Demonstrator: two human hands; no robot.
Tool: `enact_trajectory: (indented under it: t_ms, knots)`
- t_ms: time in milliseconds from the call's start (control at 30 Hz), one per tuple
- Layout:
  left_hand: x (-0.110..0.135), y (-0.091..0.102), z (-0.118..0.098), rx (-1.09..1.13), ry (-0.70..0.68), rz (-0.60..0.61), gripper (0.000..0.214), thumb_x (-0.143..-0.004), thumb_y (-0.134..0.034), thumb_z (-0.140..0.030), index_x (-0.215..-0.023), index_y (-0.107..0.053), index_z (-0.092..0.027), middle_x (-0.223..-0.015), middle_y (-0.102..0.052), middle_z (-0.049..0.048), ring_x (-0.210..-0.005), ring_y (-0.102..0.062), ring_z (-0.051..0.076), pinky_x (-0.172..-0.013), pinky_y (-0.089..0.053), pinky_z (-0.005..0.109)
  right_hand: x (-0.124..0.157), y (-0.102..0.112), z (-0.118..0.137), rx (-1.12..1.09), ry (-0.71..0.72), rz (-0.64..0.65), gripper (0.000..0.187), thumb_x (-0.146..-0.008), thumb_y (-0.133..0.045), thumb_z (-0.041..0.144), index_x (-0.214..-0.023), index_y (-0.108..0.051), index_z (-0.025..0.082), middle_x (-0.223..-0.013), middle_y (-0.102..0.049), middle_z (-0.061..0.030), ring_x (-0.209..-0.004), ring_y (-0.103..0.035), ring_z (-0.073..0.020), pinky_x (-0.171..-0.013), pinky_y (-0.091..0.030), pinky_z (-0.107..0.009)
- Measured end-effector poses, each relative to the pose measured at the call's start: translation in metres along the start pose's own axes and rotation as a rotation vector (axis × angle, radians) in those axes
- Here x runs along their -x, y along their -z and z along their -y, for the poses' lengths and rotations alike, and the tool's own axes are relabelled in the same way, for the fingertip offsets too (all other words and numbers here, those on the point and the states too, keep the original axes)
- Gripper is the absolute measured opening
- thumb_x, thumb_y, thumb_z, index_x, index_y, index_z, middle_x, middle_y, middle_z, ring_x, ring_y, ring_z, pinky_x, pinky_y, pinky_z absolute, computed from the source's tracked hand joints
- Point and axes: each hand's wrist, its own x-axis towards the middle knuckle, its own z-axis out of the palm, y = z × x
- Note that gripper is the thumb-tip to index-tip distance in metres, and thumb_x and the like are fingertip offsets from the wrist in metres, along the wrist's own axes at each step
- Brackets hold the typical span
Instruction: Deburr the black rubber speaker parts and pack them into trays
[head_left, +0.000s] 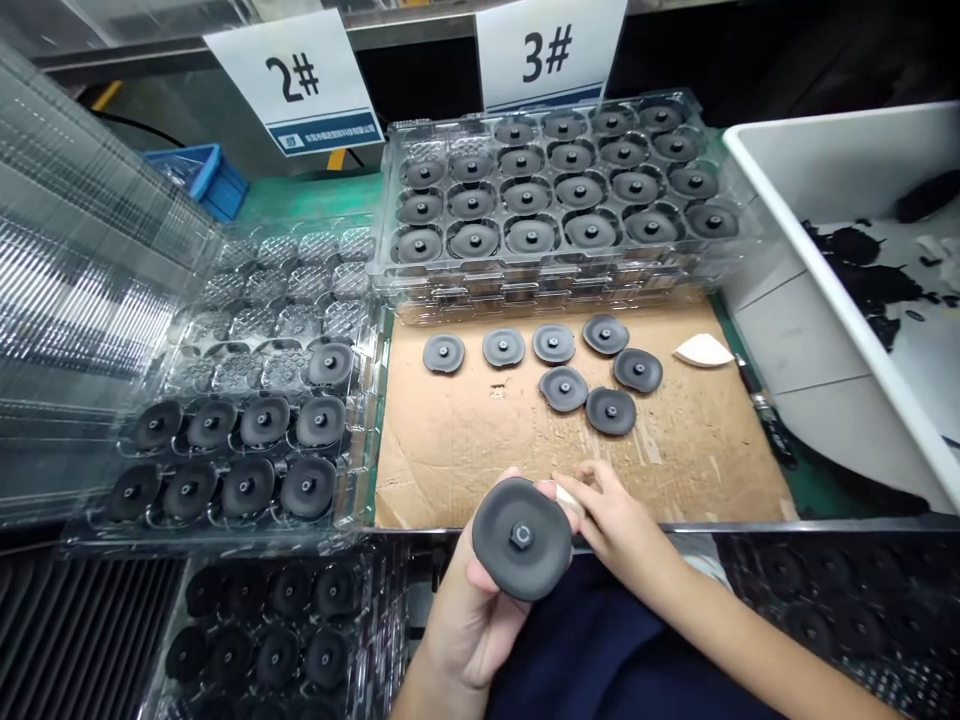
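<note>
A round black part (517,560) with a small raised hub in its middle is gripped at its edges by my left hand (480,630), hub side up. My right hand (615,520) is closed on a small white pad (570,502), which is at the right edge of that part; whether they touch I cannot tell. Ahead of my hands, several similar black discs (553,343) lie loose on a cardboard sheet (435,450). A white wedge-shaped piece (703,350) sits at the sheet's right side, beside a black-handled tool (769,410).
To the left, a clear plastic tray (360,350) is partly filled with discs. Stacked clear trays (555,275) of discs stand behind the cardboard. A white bin (840,320) with black scraps is on the right. More filled trays (262,620) are below the table edge.
</note>
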Motion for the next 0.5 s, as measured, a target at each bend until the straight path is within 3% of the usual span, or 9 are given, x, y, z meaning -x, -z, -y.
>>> enact_trajectory:
  t_ms: [67, 167, 233, 300, 367, 433, 500]
  knots:
    - [-0.001, -0.002, 0.0, -0.018, 0.015, 0.002, 0.055, -0.054, -0.08, -0.043, -0.106, -0.068, -0.033, -0.112, -0.069, -0.0003, -0.091, -0.067, 0.019, -0.083, -0.052, 0.026, -0.009, 0.013, 0.007, 0.002, 0.003, -0.015, 0.027, -0.088, -0.043, 0.02, -0.108, -0.061, 0.016, -0.095, -0.061, -0.0098, -0.081, -0.064, -0.021, -0.071, -0.054, -0.035]
    - [-0.003, -0.004, 0.003, -0.055, -0.028, -0.036, 0.059, -0.053, -0.082, -0.042, -0.108, -0.067, -0.03, -0.112, -0.069, 0.002, -0.095, -0.066, 0.02, -0.087, -0.051, 0.027, -0.017, 0.041, 0.038, -0.046, 0.073, -0.109, 0.026, -0.092, -0.043, 0.024, -0.114, -0.055, 0.019, -0.105, -0.064, -0.0075, -0.093, -0.062, -0.019, -0.077, -0.051, -0.03]
    - [-0.005, -0.004, 0.007, -0.091, -0.07, -0.097, 0.06, -0.055, -0.082, -0.039, -0.111, -0.065, -0.027, -0.115, -0.068, 0.0041, -0.103, -0.063, 0.022, -0.092, -0.048, 0.028, -0.015, 0.058, 0.067, -0.091, 0.281, -0.206, 0.025, -0.092, -0.044, 0.022, -0.115, -0.054, 0.019, -0.105, -0.064, -0.0065, -0.095, -0.06, -0.0183, -0.081, -0.048, -0.031]
    - [-0.006, -0.004, 0.01, -0.136, -0.078, -0.139, 0.056, -0.058, -0.082, -0.035, -0.111, -0.065, -0.025, -0.117, -0.067, 0.0052, -0.11, -0.059, 0.022, -0.099, -0.043, 0.03, -0.007, 0.069, 0.092, -0.089, 0.525, -0.244, 0.025, -0.091, -0.042, 0.017, -0.113, -0.055, 0.014, -0.093, -0.067, -0.0072, -0.083, -0.06, -0.0178, -0.076, -0.046, -0.032]
    - [-0.008, -0.007, 0.011, -0.158, -0.088, -0.129, 0.053, -0.057, -0.082, -0.033, -0.108, -0.067, -0.026, -0.113, -0.068, 0.0038, -0.107, -0.06, 0.022, -0.1, -0.042, 0.032, 0.0, 0.073, 0.105, -0.112, 0.598, -0.143, 0.023, -0.09, -0.041, 0.012, -0.106, -0.057, 0.012, -0.084, -0.066, -0.0062, -0.075, -0.058, -0.0164, -0.072, -0.045, -0.03]
    - [-0.01, -0.012, 0.013, -0.164, -0.123, -0.123, 0.051, -0.055, -0.084, -0.03, -0.104, -0.068, -0.029, -0.107, -0.07, 0.001, -0.099, -0.064, 0.02, -0.095, -0.046, 0.031, 0.002, 0.075, 0.107, -0.135, 0.531, 0.013, 0.021, -0.089, -0.042, 0.009, -0.099, -0.06, 0.013, -0.084, -0.066, -0.0043, -0.073, -0.057, -0.0149, -0.07, -0.044, -0.028]
    - [-0.013, -0.02, 0.017, -0.181, -0.134, -0.134, 0.052, -0.053, -0.085, -0.03, -0.102, -0.069, -0.029, -0.103, -0.071, 0.0005, -0.097, -0.065, 0.02, -0.092, -0.048, 0.029, 0.0, 0.076, 0.103, -0.102, 0.491, 0.003, 0.021, -0.09, -0.042, 0.01, -0.097, -0.061, 0.013, -0.085, -0.066, -0.0045, -0.072, -0.056, -0.0152, -0.068, -0.042, -0.029]
